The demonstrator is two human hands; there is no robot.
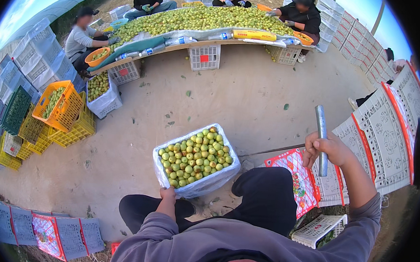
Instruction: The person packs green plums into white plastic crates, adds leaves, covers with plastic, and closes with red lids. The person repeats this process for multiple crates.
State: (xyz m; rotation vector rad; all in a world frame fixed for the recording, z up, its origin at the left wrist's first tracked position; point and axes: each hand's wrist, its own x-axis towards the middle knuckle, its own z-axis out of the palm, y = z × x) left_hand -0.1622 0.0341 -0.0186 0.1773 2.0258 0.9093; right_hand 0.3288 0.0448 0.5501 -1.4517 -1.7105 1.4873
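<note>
A liner-covered crate (212, 183) brimming with small round green fruit (196, 155), jujubes by their look, stands on the ground just beyond the person's bent knees, probably so that its contents lie within easy reach. The white liner folds over the rim, perhaps to shield the fruit from hard edges.

The left hand (167, 193) is at the crate's near left corner, its fingers curled in; whether it pinches the liner, grips the rim or merely rests there cannot be told, as the fingertips are hidden. It may be steadying the crate. The right hand (326, 148), well apart to the right, is wrapped in a fist around a metal tube (321, 123), held nearly upright and clear of the fruit.

On the far side, people sit around a surface (199, 44) heaped with similar fruit. On the left, an orange crate (66, 116) rests on stacked yellow crates (82, 124), presumably to save floor space.
</note>
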